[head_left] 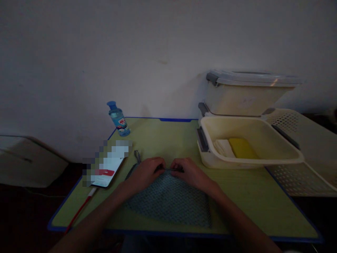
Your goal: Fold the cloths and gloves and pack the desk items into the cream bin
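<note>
A grey-blue textured cloth (173, 200) with a dark-and-white trimmed edge lies on the table in front of me. At its far left corner a small hanging loop (137, 155) sticks up. My left hand (151, 170) pinches the cloth's far edge near its middle. Just to the right, my right hand (184, 170) pinches the same edge, with a short stretch of trim showing between the two hands. Both forearms lie over the cloth's sides and hide parts of it.
Left on the green table (242, 196) are a phone (107, 172) with a red cable (79, 212) and a blue bottle (119, 121). At right stands an open plastic bin (252, 163) holding a yellow cloth (240, 147) and a white one (223, 148). Behind it are a lidded bin (237, 98) and a perforated basket (310, 140).
</note>
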A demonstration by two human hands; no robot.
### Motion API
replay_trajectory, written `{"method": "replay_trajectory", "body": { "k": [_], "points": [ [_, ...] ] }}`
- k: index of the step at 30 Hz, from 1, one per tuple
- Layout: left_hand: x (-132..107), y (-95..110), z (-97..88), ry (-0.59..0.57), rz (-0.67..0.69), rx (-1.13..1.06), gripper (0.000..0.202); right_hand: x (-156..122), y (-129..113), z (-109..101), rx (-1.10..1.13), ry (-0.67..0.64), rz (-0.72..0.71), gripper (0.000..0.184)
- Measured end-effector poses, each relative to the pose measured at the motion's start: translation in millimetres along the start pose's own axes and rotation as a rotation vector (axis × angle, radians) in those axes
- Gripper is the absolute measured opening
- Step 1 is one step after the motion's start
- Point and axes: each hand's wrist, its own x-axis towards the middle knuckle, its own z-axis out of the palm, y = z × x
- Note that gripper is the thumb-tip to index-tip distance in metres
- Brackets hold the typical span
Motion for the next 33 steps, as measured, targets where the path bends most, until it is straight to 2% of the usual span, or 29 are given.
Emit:
{"method": "replay_trajectory", "body": {
  "k": [4,10,13,17,23,27,33],
  "points": [
    [-1.2,-0.1,0.5,-0.011,-0.005,-0.025,0.009,-2.0,-2.0,0.0,-0.063,-0.038,-0.011,0.009],
    [-3.8,-4.3,3.0,0.021,0.091,0.01,0.012,-5.2,-8.4,1.3,-0.188,-0.024,-0.074,0.014],
    [-4.4,-4.3,4.6,0.044,0.095,0.041,0.013,-6.4,-9.0,1.1,-0.199,-0.019,-0.087,0.016],
    [-4.0,-2.5,4.5,-0.012,0.101,0.002,0.015,-7.9,-8.7,-0.2,-0.204,-0.025,-0.067,0.015],
    [-3.2,-0.6,1.2,-0.029,0.089,-0.015,0.019,-8.7,-8.7,0.3,-0.154,-0.042,-0.139,0.015],
    [-2.6,-1.2,1.3,-0.01,0.067,-0.055,0.017,-7.6,-8.7,0.8,-0.154,-0.035,-0.083,0.008],
    [-0.7,-1.1,2.8,0.032,0.033,-0.087,0.015,-4.6,-5.0,2.4,-0.171,0.033,0.062,0.009]
  ]
}}
